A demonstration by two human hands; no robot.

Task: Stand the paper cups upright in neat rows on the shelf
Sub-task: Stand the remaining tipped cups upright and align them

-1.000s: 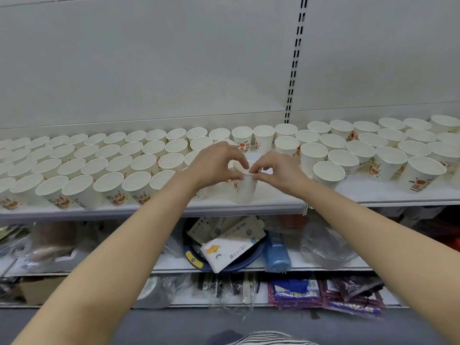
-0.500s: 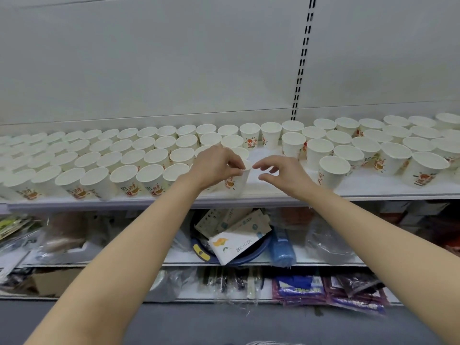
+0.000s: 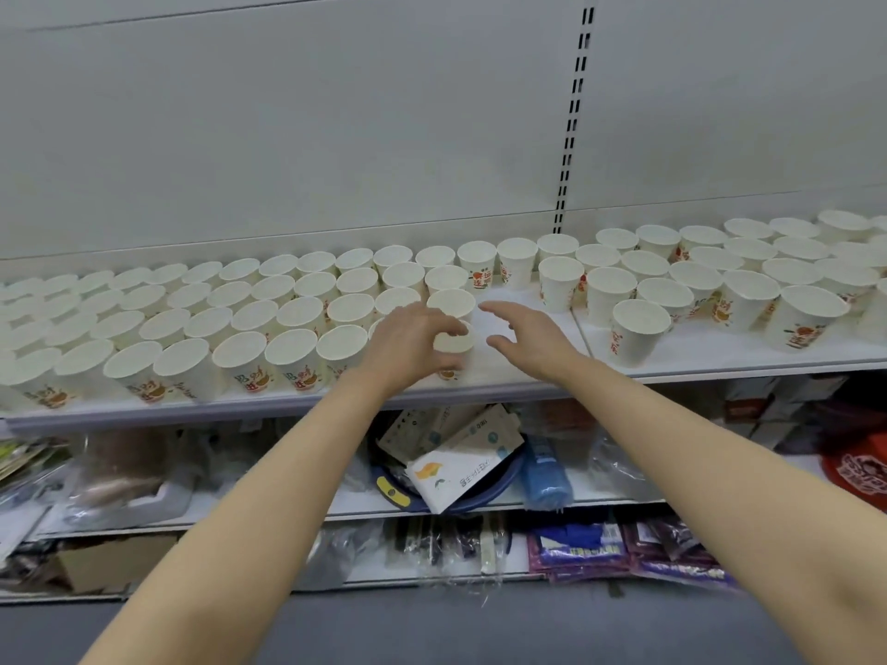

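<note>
Several white paper cups with orange print stand upright on the white shelf (image 3: 710,358). On the left they form neat rows (image 3: 240,350). On the right the cups (image 3: 641,331) are more loosely spaced. My left hand (image 3: 408,345) curls its fingers and thumb round the rim of one upright cup (image 3: 453,350) at the right end of the front row. My right hand (image 3: 525,340) hovers just right of that cup with fingers spread and holds nothing. A bare strip of shelf separates the two groups.
A grey back panel with a slotted upright (image 3: 573,112) rises behind the cups. Lower shelves hold a blue basin with paper packets (image 3: 451,465), a blue bottle (image 3: 545,477) and plastic-wrapped goods. The shelf's front edge runs just under my wrists.
My right hand let go of the cup, opened and drew to the right. My left hand kept the cup and stood it at the end of the front row.
</note>
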